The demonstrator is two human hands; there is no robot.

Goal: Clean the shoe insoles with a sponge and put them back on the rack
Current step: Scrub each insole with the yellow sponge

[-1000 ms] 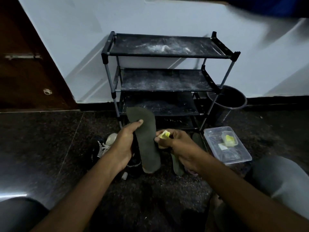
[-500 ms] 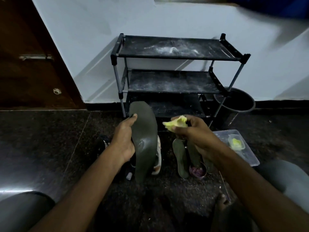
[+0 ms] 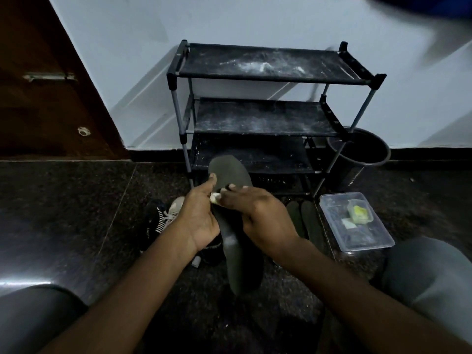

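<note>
My left hand grips a dark green insole by its left edge, holding it upright in front of the black shoe rack. My right hand lies across the insole's face and presses a pale sponge against it; only a small corner of the sponge shows under the fingers. Two more dark insoles lie on the floor to the right, behind my right hand.
A clear plastic box with a yellow piece inside sits on the floor at right. A dark bucket stands beside the rack. Shoes lie left of my hands. My knees frame the bottom corners. A brown door is at left.
My right hand has come down from in front of the rack and now presses the sponge onto the insole. The insole is tilted a little more toward me.
</note>
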